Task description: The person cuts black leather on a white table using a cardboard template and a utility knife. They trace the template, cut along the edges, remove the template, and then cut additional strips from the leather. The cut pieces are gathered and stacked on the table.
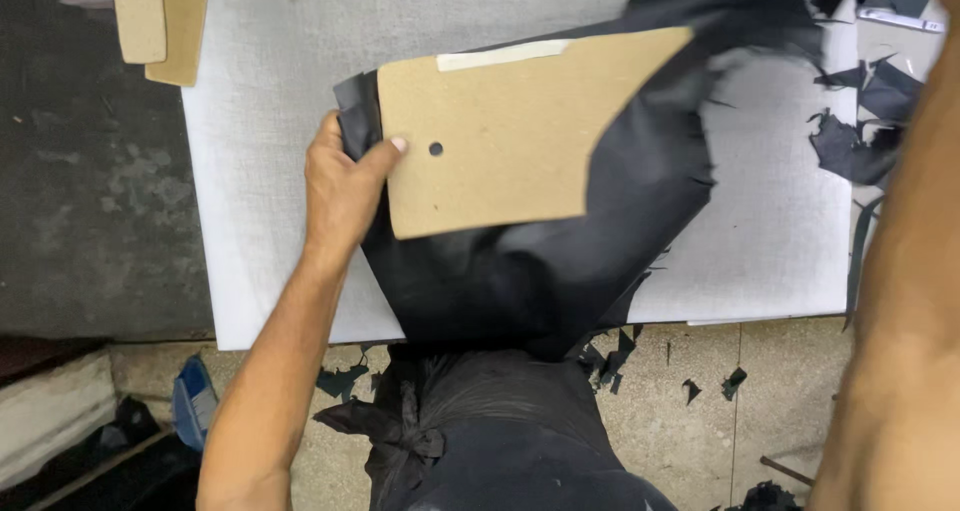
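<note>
Nearest the camera, a heap of black material (480,431) sits on the tiled floor (700,431) among small black scraps (735,381), its lower part cut off by the frame. The left hand (340,186) grips the edge of a black sheet (560,261) and a tan cardboard template (510,131) together, thumb pressed on the card beside its punched hole. Both lie on a white board (260,171). The right forearm (910,271) runs up the frame's edge; its hand is out of view, so its grip cannot be told. Farther off, more tan templates (160,21) lie partly cropped, and the sheet's far end is blurred.
</note>
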